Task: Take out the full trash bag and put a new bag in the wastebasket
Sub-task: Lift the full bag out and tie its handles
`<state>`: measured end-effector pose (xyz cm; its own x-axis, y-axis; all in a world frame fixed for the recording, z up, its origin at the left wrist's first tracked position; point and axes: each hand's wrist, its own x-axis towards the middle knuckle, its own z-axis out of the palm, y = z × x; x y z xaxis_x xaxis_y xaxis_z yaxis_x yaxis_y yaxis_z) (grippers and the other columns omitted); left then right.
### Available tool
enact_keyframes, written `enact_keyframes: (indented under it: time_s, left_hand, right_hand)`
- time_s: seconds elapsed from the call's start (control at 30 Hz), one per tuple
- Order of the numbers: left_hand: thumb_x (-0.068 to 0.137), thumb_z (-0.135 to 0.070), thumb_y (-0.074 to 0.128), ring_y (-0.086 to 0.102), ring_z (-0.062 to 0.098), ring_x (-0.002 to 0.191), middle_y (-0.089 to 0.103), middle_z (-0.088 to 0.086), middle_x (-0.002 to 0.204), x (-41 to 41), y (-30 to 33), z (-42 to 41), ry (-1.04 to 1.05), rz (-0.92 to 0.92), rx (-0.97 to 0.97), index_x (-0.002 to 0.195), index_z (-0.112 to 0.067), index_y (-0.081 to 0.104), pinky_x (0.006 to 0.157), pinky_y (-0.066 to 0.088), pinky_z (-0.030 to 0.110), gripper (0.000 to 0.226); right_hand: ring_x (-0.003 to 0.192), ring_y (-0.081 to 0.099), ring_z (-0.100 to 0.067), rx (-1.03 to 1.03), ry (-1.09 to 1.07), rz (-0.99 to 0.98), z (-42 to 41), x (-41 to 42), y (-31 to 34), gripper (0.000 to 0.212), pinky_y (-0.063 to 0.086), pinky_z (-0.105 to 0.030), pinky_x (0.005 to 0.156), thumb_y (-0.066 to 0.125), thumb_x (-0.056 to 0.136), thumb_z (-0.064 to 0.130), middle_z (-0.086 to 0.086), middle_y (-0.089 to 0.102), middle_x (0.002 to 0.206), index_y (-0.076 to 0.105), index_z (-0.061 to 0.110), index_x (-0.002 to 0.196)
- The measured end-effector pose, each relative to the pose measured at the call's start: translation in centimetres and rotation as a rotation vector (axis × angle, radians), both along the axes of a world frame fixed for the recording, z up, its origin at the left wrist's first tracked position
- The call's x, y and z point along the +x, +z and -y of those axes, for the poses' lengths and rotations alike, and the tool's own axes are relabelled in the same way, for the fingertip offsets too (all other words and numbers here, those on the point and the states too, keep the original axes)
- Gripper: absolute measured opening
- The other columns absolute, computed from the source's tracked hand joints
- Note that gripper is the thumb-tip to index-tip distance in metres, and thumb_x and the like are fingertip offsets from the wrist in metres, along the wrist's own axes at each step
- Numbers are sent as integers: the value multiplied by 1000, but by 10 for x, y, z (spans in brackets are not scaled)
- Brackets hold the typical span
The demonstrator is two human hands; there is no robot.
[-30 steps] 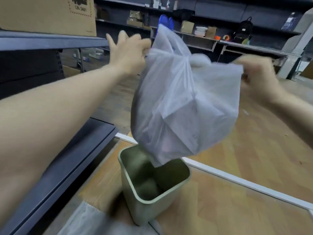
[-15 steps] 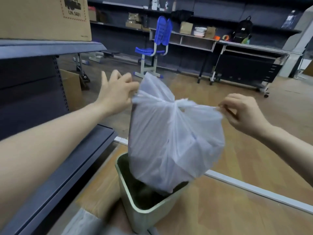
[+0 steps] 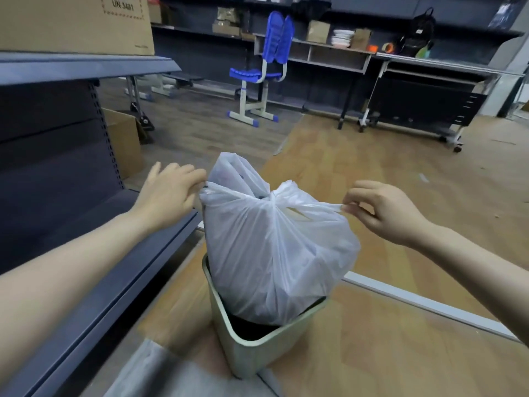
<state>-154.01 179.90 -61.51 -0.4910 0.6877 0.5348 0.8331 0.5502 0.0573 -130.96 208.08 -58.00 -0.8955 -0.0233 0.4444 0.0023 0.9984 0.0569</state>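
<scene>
Above the wastebasket point(image 3: 252, 343), the full trash bag point(image 3: 274, 253) has sunk from clear of the rim until its base sits inside again, so removal is not yet done. Left hand point(image 3: 169, 193) and right hand point(image 3: 380, 210) each pinch a stretched handle. Thin, crinkled translucent film; smooth, rounded-square plastic bin.

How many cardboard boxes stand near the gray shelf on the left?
2: one box on top of the shelf, one box on the floor behind it. Others may be hidden.
</scene>
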Motion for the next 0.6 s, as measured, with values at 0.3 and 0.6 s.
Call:
enact_keyframes:
  time_s: [0.3, 0.6]
  left_hand:
    - [96, -5, 44, 51, 22, 66, 52, 15, 70, 34, 17, -4, -221, 750, 549, 71, -2, 48, 64, 46, 33, 25]
    - [102, -11, 34, 57, 10, 51, 53, 1, 56, 78, 58, -62, -504, 1254, 823, 66, -9, 43, 62, 45, 21, 37]
  right_hand:
    - [64, 54, -23, -404, -214, -72, 40, 0, 1, 20, 40, -33, 59, 51, 91, 16, -8, 62, 69, 51, 7, 74]
    - [54, 53, -15, -1588, 262, -138, 81, -44, 19, 36, 50, -24, 65, 34, 101, 19, -2, 51, 59, 46, 8, 69]
